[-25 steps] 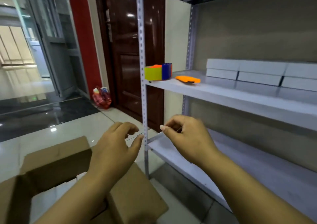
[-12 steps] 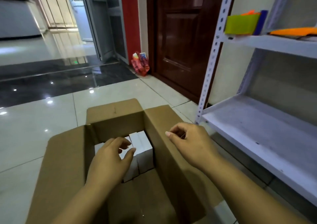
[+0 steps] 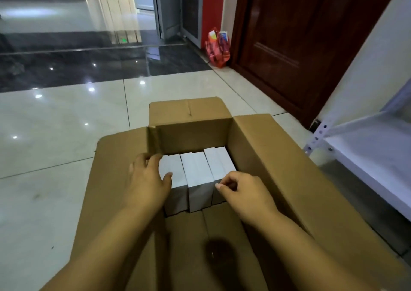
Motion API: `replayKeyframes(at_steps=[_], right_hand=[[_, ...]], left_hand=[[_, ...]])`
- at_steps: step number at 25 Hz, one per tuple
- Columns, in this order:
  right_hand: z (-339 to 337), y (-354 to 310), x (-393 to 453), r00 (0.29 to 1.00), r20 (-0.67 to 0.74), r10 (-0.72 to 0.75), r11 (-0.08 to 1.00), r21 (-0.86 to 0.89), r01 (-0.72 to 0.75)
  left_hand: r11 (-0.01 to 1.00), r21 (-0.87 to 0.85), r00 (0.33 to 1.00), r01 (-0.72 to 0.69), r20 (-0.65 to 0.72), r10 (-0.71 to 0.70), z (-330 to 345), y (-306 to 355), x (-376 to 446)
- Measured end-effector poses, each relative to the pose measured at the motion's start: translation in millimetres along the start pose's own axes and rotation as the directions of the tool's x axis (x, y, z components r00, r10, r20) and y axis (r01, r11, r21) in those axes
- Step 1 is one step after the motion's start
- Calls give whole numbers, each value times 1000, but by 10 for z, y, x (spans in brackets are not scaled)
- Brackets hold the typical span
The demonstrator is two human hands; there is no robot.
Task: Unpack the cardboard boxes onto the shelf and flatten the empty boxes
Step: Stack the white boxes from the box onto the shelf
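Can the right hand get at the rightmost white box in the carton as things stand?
Probably yes: the right hand hangs just over the rightmost white box, the carton flaps are folded out, and nothing covers it.

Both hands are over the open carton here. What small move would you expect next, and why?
Probably both hands close on the white boxes and lift them out. The left hand and right hand flank the row of three, neither plainly gripping, and the cardboard box still holds them.
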State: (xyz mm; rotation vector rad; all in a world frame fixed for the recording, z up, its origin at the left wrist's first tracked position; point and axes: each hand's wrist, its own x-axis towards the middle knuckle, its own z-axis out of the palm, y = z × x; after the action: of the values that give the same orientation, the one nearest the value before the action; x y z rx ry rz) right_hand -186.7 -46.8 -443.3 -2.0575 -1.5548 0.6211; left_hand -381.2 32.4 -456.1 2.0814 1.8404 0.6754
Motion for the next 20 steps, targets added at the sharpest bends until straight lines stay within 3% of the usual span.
replayKeyframes(at_steps=[4,10,15,20], right_hand=[[359,6,296,996,74,40,995,-99,-33],[766,50,795,993,68,99,969,-232,-81],[1130,65,1073,993,94,64,918,-396,-22],[1407,155,1268,962,248,119,876,-482,16]], left_hand=[[994,91,996,62,57,-67,166,-91,229],[985,141,989,95,99,-109,284,-159,274],[986,137,988,92,112,-108,287,-148,249],[988,106,982,111,140,-126,268,-148,263]])
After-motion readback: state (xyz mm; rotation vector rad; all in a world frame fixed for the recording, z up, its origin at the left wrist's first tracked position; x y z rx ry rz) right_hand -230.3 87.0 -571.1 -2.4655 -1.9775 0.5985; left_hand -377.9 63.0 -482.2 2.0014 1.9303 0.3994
